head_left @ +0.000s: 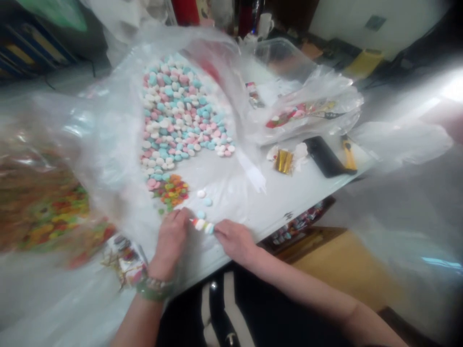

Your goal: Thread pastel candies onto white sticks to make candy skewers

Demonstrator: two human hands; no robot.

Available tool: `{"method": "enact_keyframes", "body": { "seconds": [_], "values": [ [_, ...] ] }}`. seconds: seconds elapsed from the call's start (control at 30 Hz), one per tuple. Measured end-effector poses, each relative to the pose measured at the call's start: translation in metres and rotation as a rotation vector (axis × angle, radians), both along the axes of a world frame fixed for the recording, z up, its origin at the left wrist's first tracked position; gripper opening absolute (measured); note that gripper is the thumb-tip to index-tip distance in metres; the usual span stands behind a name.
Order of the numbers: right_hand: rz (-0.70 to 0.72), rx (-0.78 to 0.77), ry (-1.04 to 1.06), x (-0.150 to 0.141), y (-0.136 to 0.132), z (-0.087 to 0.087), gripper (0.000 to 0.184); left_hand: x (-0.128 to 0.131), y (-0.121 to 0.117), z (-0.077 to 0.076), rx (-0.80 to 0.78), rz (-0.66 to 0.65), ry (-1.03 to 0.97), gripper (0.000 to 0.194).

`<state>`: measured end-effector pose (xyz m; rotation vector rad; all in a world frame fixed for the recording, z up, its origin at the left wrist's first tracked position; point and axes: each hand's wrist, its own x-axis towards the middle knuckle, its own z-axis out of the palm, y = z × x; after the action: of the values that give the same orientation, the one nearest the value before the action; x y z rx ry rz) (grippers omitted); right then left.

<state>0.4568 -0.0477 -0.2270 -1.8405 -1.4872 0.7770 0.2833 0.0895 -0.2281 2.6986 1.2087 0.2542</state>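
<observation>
Left grip (172, 236) and right grip (237, 240) pinch opposite ends of a short candy row (200, 224), red, white, yellowish and blue.

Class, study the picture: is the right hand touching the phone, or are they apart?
Apart. The head view shows the white tabletop plainly between the right hand and the phone.

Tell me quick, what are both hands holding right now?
Left hand: fingers curled beside the red end of the candy row; can't tell if it grips.
Right hand: closed, seemingly pinching the row's pale-blue end.
</observation>
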Motion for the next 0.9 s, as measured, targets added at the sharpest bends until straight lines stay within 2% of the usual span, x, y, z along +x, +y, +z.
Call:
{"method": "enact_keyframes", "body": {
  "seconds": [0.07,0.17,0.23,0.3,0.37,0.43,0.5,0.57,0.67,0.9],
  "values": [
    [0.022,-0.024,-0.056,-0.007,-0.003,-0.002,0.018,-0.007,-0.006,-0.004,-0.001,-0.084,-0.027,0.039],
    [-0.023,-0.021,-0.015,-0.01,-0.003,-0.004,0.016,-0.009,-0.009,-0.008,-0.041,-0.093,-0.072,0.045],
    [-0.078,-0.025,0.059,-0.007,-0.001,-0.004,0.016,-0.008,-0.006,-0.007,-0.098,-0.027,-0.14,0.042],
    [-0.117,-0.04,0.127,-0.005,0.0,0.0,0.017,-0.006,-0.003,-0.003,-0.197,0.128,-0.291,0.037],
    [-0.123,-0.037,0.159,-0.004,0.0,0.004,0.017,-0.002,-0.002,0.004,-0.424,0.348,-0.529,0.036],
    [-0.107,-0.016,0.157,-0.006,-0.001,0.008,0.018,0.003,-0.002,0.015,-0.775,0.536,-0.792,0.04],
    [-0.089,0.01,0.15,-0.01,-0.001,0.01,0.018,0.006,-0.004,0.026,-1.1,0.624,-0.997,0.045],
    [-0.076,0.029,0.154,-0.014,-0.001,0.01,0.017,0.006,-0.006,0.035,-1.278,0.645,-1.111,0.046],
    [-0.07,0.045,0.167,-0.018,-0.001,0.01,0.017,0.005,-0.01,0.039,-1.349,0.668,-1.172,0.044],
    [-0.076,0.03,0.178,-0.017,-0.005,0.01,0.017,0.0,-0.013,0.03,-1.392,0.658,-1.173,0.044]
  ]
}}
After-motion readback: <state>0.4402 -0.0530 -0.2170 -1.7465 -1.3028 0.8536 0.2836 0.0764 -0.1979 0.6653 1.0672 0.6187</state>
